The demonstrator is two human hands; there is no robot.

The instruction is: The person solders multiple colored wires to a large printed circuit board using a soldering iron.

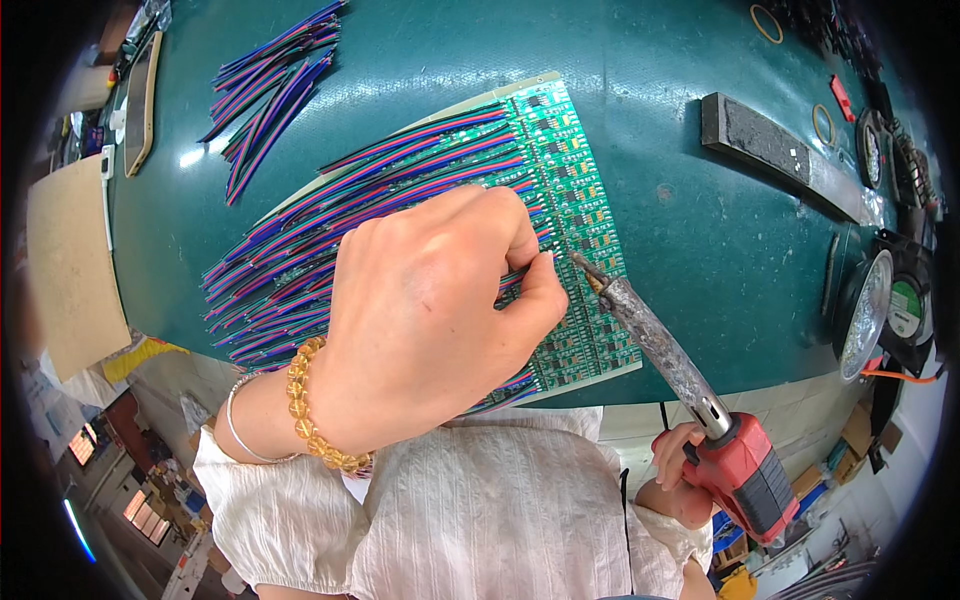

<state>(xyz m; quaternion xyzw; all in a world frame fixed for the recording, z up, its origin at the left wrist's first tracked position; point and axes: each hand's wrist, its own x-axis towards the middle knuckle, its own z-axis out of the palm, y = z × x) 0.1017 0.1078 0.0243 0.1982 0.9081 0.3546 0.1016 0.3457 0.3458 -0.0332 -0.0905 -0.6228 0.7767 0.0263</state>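
A green panel of circuit boards (pixel 585 220) lies on the table, with rows of components along its right side. Many thin red, blue, green and black wires (pixel 400 160) run leftward across it, their ends at the boards. Over the panel, my left hand (pixel 440 290) is closed in a pinch; wires show in the gap between thumb and finger, and their tips sit by the boards. My right hand (pixel 682 470) grips a red and black soldering gun (pixel 745 480). Its dark tip (pixel 590 268) hovers at the boards, just right of my left thumb; whether it touches is unclear.
Loose wire bundles (pixel 270 85) lie at the back left of the green table (pixel 660 60). A dark metal bar (pixel 755 140) rests at the right, with a round metal dish (pixel 865 310) and a solder spool (pixel 905 305) beyond. Brown board (pixel 75 265) sits far left.
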